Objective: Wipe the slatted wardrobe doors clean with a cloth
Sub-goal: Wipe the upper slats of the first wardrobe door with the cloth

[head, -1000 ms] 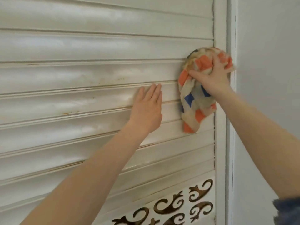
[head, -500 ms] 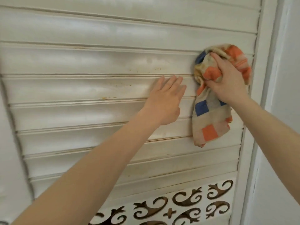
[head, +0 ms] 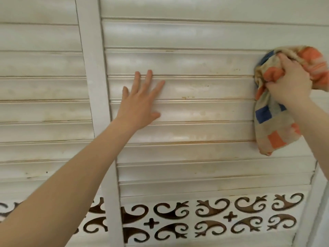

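The right hand (head: pixel 290 81) squeezes a bunched-up cloth (head: pixel 272 125) against the right end of the door (head: pixel 195 61). The left hand (head: pixel 140 106) lies flat on the slats with fingers straight and spread. Brown spots and yellow marks show on many slats, and the next door (head: pixel 41 90) looks smudgy too. I think lots of wiping is left.

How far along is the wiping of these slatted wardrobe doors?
Nothing looks finished. In hand: the right hand grips the orange-and-blue checked cloth against the right-hand white slatted door; the left hand rests flat on it. Left: brown specks beside the cloth, and the smudged left-hand white slatted door.
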